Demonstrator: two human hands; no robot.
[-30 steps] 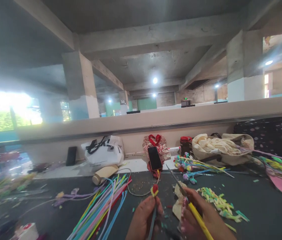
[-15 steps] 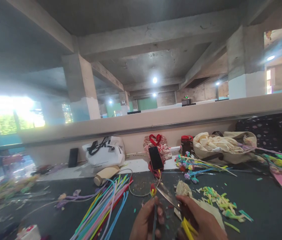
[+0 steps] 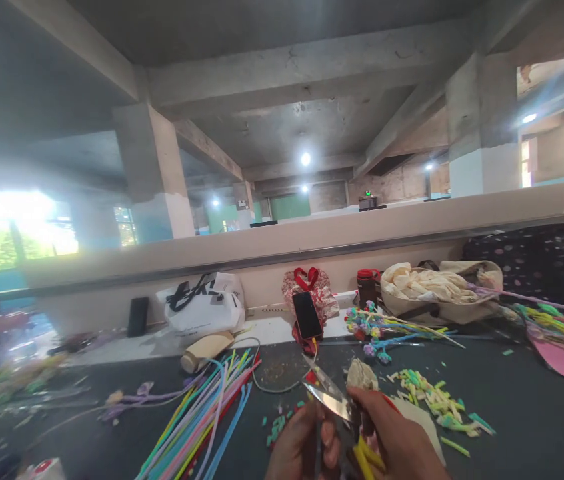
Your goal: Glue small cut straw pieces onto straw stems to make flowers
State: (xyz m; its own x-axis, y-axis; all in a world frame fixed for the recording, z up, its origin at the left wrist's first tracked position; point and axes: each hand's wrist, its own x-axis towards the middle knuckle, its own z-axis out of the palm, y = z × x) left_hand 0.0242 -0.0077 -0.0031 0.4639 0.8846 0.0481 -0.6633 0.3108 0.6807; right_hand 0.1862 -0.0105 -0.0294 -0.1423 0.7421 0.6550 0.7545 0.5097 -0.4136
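Low in the middle, my left hand [image 3: 303, 437] is closed around a thin dark stem, with a small red and yellow tip [image 3: 311, 378] showing above the fingers. My right hand [image 3: 396, 433] grips scissors [image 3: 331, 400] that have yellow on the handle. Their blades are parted and point up and left, over the left fingertips and close to the red tip. A crumpled beige piece [image 3: 362, 375] lies just beyond my right hand. Small green scraps [image 3: 277, 427] lie beside my left hand.
Colourful fuzzy stems [image 3: 202, 420] lie left. Cut yellow-green pieces [image 3: 432, 400] lie right, with finished-looking flower stems [image 3: 372, 327] behind. A phone [image 3: 307, 315], white bag [image 3: 205, 307], dark bottle [image 3: 367, 288] and beige bag [image 3: 432, 300] line the back.
The scissors' blades have opened and now cross in front of the red tip above my left hand. The view has shifted slightly to the right.
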